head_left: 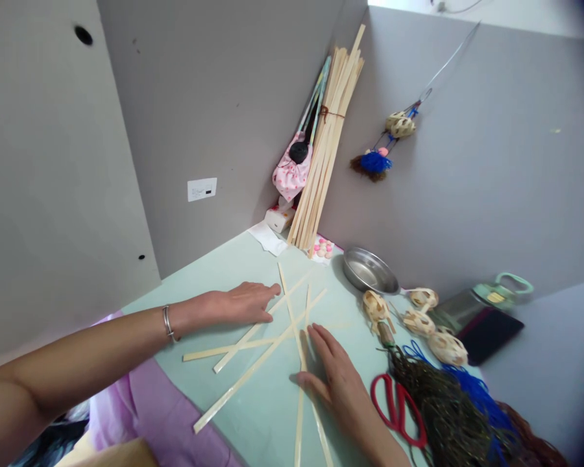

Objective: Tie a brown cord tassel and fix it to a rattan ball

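Observation:
Several thin bamboo strips (253, 363) lie crossed on the pale green table top (267, 415). My left hand (241, 303), with a silver bracelet on its wrist, lies flat on the far ends of the strips, fingers stretched toward the crossing. My right hand (333, 376) rests flat, fingers together, pressing on the strips where they cross. Neither hand grips anything.
A tied bundle of long bamboo strips (326, 143) leans in the corner beside a pink cloth doll (292, 172). A steel bowl (367, 269), small woven bamboo balls (418, 321), red scissors (396, 408), tassel cords (448, 415) and a dark phone (489, 334) lie to the right. Purple cloth (146, 415) covers the near edge.

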Action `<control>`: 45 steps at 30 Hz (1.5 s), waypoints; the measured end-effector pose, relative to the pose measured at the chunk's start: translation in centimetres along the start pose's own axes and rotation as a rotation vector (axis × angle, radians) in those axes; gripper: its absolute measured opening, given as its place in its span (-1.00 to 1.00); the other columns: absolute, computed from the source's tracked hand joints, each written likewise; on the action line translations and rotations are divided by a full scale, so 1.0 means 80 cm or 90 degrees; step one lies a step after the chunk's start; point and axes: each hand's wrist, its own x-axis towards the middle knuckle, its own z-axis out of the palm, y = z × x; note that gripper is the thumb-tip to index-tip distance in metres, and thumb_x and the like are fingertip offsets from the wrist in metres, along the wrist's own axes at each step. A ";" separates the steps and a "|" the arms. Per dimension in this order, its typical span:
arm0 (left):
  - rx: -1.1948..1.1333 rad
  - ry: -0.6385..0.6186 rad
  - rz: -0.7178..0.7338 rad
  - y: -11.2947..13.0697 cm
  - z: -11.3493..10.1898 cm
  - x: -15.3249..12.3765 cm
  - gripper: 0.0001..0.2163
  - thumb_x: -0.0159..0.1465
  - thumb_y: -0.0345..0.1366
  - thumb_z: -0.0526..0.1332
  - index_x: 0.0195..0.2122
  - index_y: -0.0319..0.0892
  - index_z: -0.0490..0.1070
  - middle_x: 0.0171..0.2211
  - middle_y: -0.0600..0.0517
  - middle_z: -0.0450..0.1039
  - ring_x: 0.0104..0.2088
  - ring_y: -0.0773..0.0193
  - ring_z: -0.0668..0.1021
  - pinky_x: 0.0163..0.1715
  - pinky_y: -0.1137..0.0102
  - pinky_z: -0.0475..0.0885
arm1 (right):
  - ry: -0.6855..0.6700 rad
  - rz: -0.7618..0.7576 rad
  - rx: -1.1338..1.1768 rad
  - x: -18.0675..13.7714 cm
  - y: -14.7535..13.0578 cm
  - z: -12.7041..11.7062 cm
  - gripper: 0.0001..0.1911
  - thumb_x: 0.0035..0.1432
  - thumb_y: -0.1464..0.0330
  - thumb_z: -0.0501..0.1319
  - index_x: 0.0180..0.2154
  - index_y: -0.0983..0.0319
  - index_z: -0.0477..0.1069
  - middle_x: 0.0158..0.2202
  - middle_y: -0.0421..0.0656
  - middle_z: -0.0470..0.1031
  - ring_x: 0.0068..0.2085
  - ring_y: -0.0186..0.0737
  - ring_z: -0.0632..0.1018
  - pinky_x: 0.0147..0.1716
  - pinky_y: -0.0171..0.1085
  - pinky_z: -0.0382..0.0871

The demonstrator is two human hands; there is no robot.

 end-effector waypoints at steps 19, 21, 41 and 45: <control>-0.643 -0.014 0.217 0.097 -0.012 0.015 -0.82 0.24 -0.24 0.23 -0.18 -0.16 0.32 -0.47 0.17 0.29 -0.55 0.43 0.39 -0.52 0.48 0.34 | 0.250 0.223 0.791 0.049 -0.045 -0.066 -0.62 0.07 0.12 0.39 -0.11 0.18 0.55 -0.26 -0.12 0.64 -0.24 -0.18 0.61 -0.19 -0.24 0.48; -0.604 0.022 0.234 0.106 -0.007 0.018 -0.80 0.27 -0.22 0.22 -0.12 -0.14 0.32 -0.44 0.16 0.32 -0.50 0.41 0.43 -0.44 0.46 0.38 | 0.290 0.238 0.817 0.050 -0.042 -0.076 -0.67 0.02 0.16 0.43 -0.19 0.18 0.57 -0.31 -0.16 0.63 -0.29 -0.24 0.60 -0.24 -0.29 0.47; -0.028 -0.021 0.309 0.052 0.079 -0.020 -0.18 0.32 0.17 0.02 0.40 -0.37 -0.07 0.41 -0.23 -0.12 0.43 0.01 -0.07 0.40 0.13 -0.13 | 0.026 0.254 0.193 0.033 0.109 -0.077 -0.49 0.11 0.15 0.11 -0.01 0.32 0.47 -0.52 -0.21 0.45 -0.58 -0.26 0.45 -0.52 -0.25 0.31; -0.053 -0.009 0.318 0.050 0.081 -0.021 -0.18 0.32 0.18 0.01 0.40 -0.37 -0.07 0.41 -0.24 -0.11 0.43 0.01 -0.07 0.40 0.10 -0.14 | -0.043 0.217 0.153 0.061 0.111 -0.068 -0.55 0.10 0.22 0.09 -0.05 0.28 0.50 -0.55 -0.23 0.46 -0.58 -0.25 0.47 -0.48 -0.26 0.32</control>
